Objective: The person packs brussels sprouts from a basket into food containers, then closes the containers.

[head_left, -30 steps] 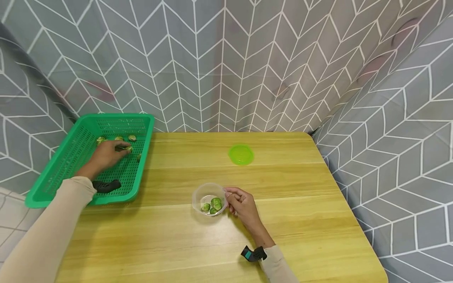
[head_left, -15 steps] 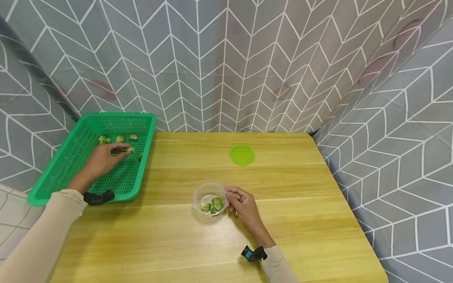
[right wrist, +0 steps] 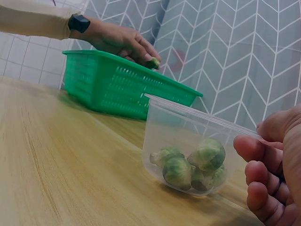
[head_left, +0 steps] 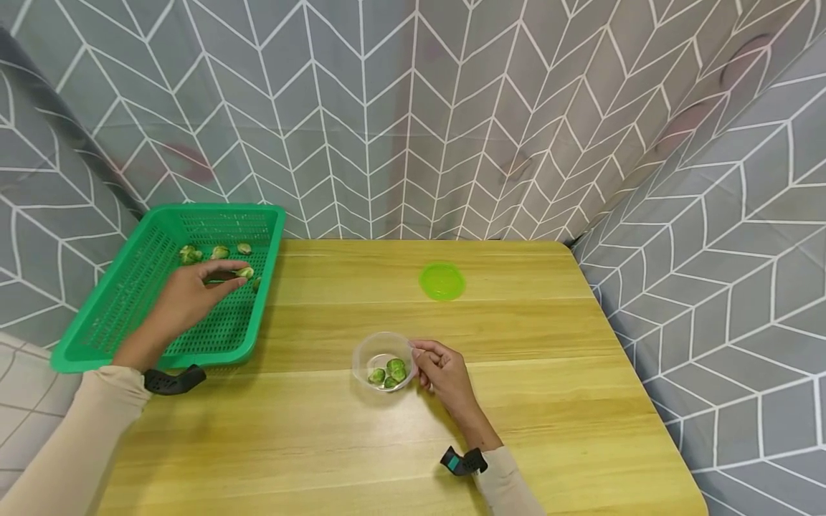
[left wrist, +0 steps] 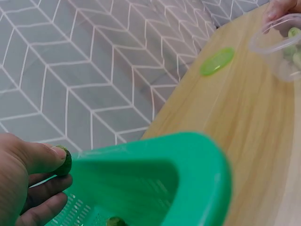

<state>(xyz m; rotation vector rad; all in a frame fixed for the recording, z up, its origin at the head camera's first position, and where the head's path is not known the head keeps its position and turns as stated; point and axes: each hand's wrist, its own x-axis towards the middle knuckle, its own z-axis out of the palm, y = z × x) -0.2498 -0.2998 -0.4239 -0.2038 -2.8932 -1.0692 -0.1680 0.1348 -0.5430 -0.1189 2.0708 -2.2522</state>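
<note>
My left hand [head_left: 190,297] pinches a Brussels sprout [head_left: 245,273] between thumb and fingertips, raised over the green basket [head_left: 253,315]. In the right wrist view that sprout [right wrist: 153,63] shows above the basket's rim. Several more sprouts [head_left: 220,252] lie in the basket's far part. On the table, my right hand [head_left: 445,376] grips the rim of a clear plastic bowl [head_left: 361,358] with thumb and fingers. Inside the bowl, several green sprouts [right wrist: 207,154] rest together at the bottom, seen through its wall in the right wrist view.
A translucent green lid [head_left: 442,281] lies on the wooden table [head_left: 542,373], beyond the bowl. Grey patterned curtains [head_left: 400,122] hang behind the table and along its right side. The basket stands at the table's left edge, by white tiles [head_left: 26,401].
My left hand has lifted and shifted slightly toward the right with the sprout, uncovering more of the sprouts behind it. My right hand and the bowl stay in place.
</note>
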